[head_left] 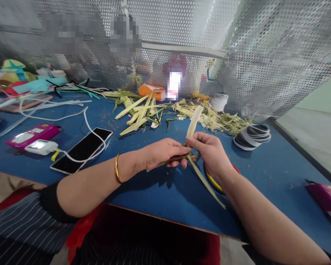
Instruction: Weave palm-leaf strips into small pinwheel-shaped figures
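My left hand is closed on a thin brownish-green bundle of husk, which lies nearly level between thumb and fingers. Pinched in my right hand is a pale corn husk strip; its broad end stands up above the fingers. A narrow husk tail slants down from the bundle toward the table edge. Both hands meet just above the blue table, their fingertips close together. Under my right wrist shows a curved yellow and red thing, mostly hidden, possibly a scissors handle.
Loose corn husks and a shredded husk pile lie behind the hands. A phone, a white cable and a magenta power strip are at left. A coil of flat white cord sits right, before a perforated metal screen.
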### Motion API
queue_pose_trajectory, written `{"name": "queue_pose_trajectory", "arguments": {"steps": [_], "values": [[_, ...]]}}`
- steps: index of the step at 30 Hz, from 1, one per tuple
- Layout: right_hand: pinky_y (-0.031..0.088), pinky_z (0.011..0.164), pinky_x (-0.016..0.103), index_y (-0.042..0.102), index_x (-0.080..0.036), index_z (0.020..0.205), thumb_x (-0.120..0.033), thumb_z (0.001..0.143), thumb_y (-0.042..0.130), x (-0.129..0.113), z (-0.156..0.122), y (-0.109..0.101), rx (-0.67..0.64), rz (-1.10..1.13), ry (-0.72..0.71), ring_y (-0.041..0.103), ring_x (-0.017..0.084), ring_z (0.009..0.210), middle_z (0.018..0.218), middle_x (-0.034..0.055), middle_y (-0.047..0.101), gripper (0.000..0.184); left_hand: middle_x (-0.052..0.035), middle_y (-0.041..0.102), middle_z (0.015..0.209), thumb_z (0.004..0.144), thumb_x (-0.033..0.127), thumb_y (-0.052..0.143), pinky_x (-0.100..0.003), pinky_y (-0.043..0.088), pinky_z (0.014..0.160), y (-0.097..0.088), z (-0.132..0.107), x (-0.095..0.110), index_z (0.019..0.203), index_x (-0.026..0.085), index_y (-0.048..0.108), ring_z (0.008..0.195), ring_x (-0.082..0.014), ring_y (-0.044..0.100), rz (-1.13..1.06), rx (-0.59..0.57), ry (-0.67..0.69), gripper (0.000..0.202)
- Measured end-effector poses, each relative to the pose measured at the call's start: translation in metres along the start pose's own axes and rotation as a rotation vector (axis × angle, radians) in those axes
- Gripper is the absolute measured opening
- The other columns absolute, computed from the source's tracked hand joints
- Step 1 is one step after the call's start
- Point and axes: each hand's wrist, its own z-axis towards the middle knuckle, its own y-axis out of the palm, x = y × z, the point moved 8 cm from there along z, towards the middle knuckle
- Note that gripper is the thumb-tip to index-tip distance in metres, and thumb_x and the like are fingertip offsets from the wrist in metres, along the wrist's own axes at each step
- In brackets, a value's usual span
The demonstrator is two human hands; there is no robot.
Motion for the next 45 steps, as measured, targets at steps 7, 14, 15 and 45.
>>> {"name": "queue_pose_trajectory", "arguments": {"steps": [7,14,15,45], "values": [[0.037,0.038,0.021,0.055,-0.018,0.059,-0.043,0.066,0.075,-0.002,-0.002,0.0,0.007,-0.007,0.0,0.045,0.008,0.042,0.053,-0.0038,0.053,0.032,-0.0011,0.063,0.06,0.08,0.031,0.065,-0.022,0.037,0.045,-0.002,-0.002,-0.001,0.065,0.015,0.065,0.044,-0.0069,0.047,-0.018,0.038,0.007,0.022],[0.033,0.038,0.022,0.051,-0.021,0.061,-0.033,0.075,0.064,-0.009,-0.006,0.004,0.047,-0.219,-0.17,0.041,0.008,0.039,0.05,-0.0067,0.048,0.023,-0.0019,0.064,0.056,0.073,0.02,0.062,-0.022,0.039,0.045,-0.002,-0.002,-0.003,0.067,0.013,0.07,0.043,-0.008,0.049,0.037,0.033,-0.036,0.013],[0.033,0.039,0.022,0.051,-0.021,0.06,-0.032,0.075,0.063,-0.01,-0.007,0.004,0.054,-0.262,-0.195,0.041,0.008,0.04,0.05,-0.0065,0.049,0.022,-0.0024,0.065,0.057,0.072,0.021,0.062,-0.022,0.04,0.045,-0.001,-0.003,-0.004,0.066,0.013,0.071,0.043,-0.0082,0.049,0.036,0.022,-0.038,0.013],[0.037,0.062,0.028,0.06,-0.018,0.064,-0.037,0.083,0.058,-0.004,-0.01,0.017,0.06,-0.412,-0.304,0.047,0.015,0.064,0.063,-0.0007,0.056,0.027,-0.0065,0.074,0.08,0.068,0.008,0.077,-0.03,0.049,0.083,-0.033,0.003,0.01,0.082,0.012,0.075,0.078,-0.0138,0.066,-0.502,0.367,0.25,0.014]]}}
